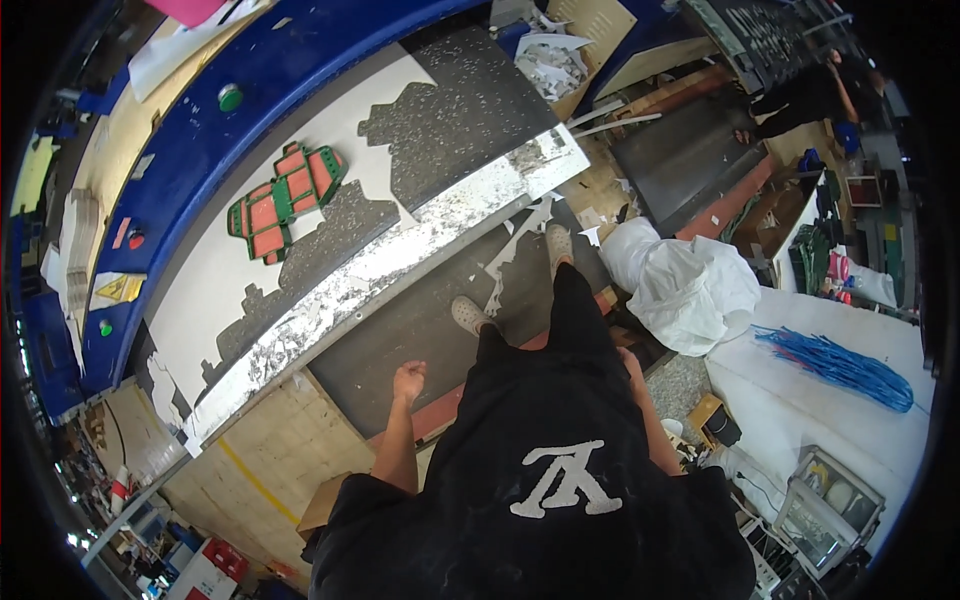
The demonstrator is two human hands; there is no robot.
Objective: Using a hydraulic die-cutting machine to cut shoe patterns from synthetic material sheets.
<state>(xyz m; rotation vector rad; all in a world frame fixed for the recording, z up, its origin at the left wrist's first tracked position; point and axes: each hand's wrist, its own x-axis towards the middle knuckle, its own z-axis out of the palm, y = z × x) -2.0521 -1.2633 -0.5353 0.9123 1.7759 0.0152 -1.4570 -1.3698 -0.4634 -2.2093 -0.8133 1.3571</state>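
Observation:
My left hand point(409, 382) hangs in front of the dark step I stand on, its fingers curled closed with nothing seen in them. At my right side, my right hand point(629, 365) is partly hidden by my body and its fingers do not show clearly. Both hands are away from the machine bed. A green-framed cutting die with red pads point(268, 208) lies on a pale sheet point(192, 292) with stepped cut edges. Under the sheet is the dark speckled bed point(460, 105), edged by a worn metal strip point(385, 275).
A blue machine beam point(185, 165) with green and red buttons curves over the bed. White sacking point(690, 285) and a bundle of blue strips point(835, 368) lie to the right. Scraps fill a box point(550, 70) at the back. Another person point(800, 105) is at far right.

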